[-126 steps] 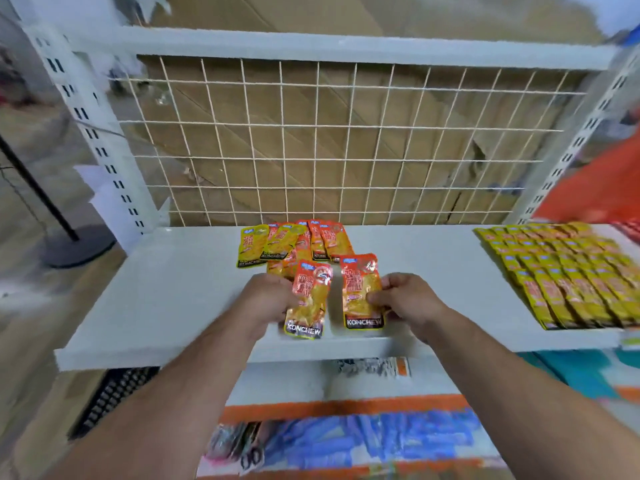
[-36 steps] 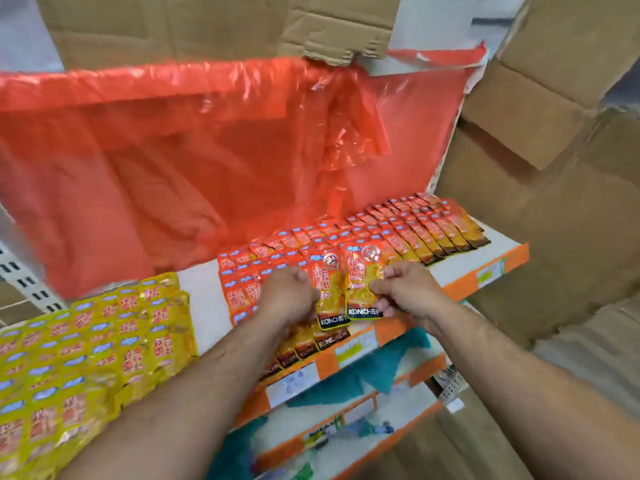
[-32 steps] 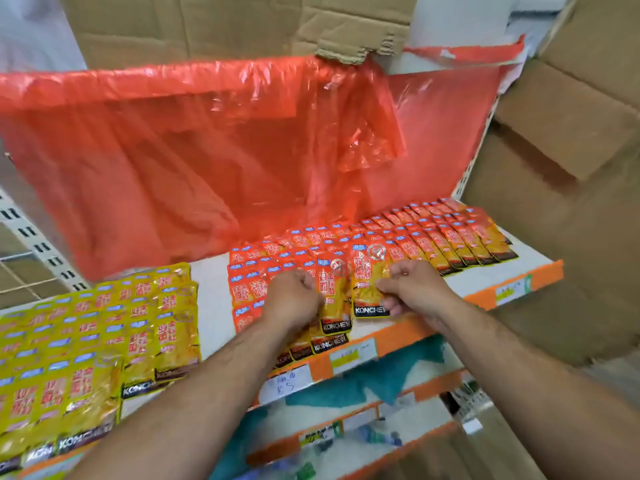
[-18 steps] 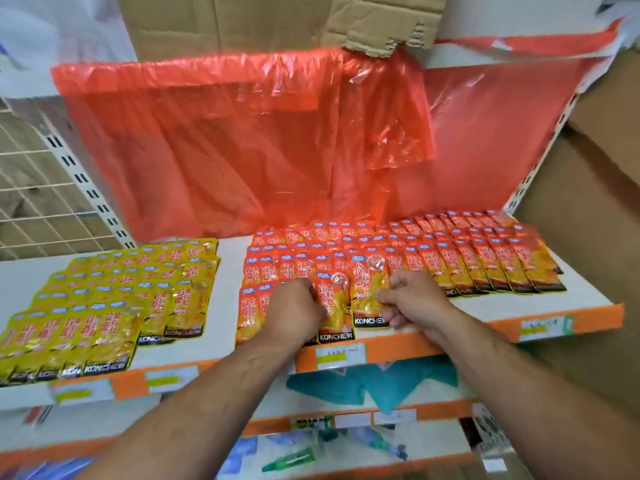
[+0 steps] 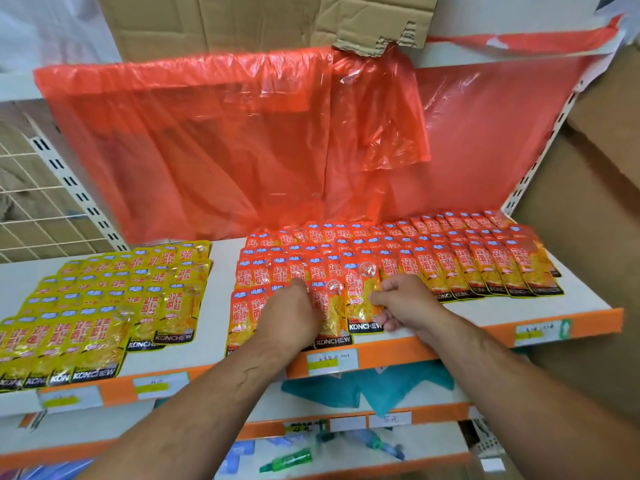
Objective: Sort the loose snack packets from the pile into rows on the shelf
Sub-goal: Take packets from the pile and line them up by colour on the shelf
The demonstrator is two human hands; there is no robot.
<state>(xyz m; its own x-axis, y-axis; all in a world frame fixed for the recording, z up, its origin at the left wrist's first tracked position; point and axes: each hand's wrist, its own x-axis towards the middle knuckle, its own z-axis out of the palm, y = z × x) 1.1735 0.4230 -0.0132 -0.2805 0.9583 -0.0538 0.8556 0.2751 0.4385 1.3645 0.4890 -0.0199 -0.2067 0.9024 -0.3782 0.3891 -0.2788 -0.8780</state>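
Orange-red snack packets [image 5: 460, 261] lie in overlapping rows across the right part of the white shelf [image 5: 221, 306]. Yellow snack packets [image 5: 114, 299] lie in rows on its left part. My left hand [image 5: 289, 317] is curled over an orange packet [image 5: 330, 313] in the front row, near the shelf edge. My right hand [image 5: 405, 303] pinches the right edge of another orange packet [image 5: 362, 299], which lies flat beside the first. Both packets rest on the shelf among the orange rows.
A red plastic sheet [image 5: 242, 143] hangs behind the rows, with cardboard [image 5: 263, 19] above it. An orange price strip [image 5: 450, 341] with labels runs along the front edge. Lower shelves [image 5: 346, 459] hold small items. A wire grid [image 5: 31, 202] is at the left.
I carried two orange packets from the pile shelf rightward to the orange rows. Over the last second both hands lowered them onto the front row, and the view levelled out.
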